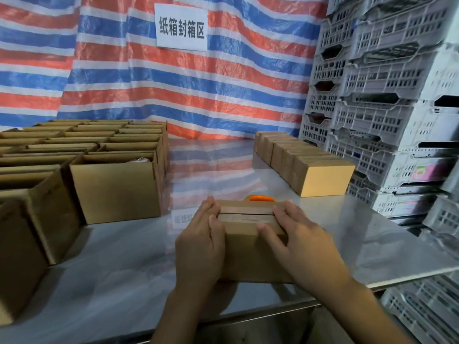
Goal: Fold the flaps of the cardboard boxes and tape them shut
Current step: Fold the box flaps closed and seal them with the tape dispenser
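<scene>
- The box [250, 244] sits at the near middle of the table [119, 269], close to its near edge, between both hands.
- Its top flaps [246, 210] are folded down, with a thin seam running left to right between them. I can't make out any tape on the seam.
- The left hand [198, 244] lies over the box's left end. Its fingers are fairly straight and press on the top, and the thumb rests at the near top edge.
- The right hand [298, 242] covers the right end. Its fingers are spread flat on the flaps, and the thumb lies along the near top edge.
- Neither hand holds anything else.
- An orange object [259, 197] peeks out just behind the box, mostly hidden.
- Open boxes [116, 187] stand in packed rows on the left of the table, flaps up.
- A row of closed boxes [320, 175] runs along the right side, from mid-table to the far end.
- Grey crates [385, 108] are stacked at the right, beside the table.
- A striped tarp [173, 95] hangs at the far side, with a white sign [181, 26] on it.
</scene>
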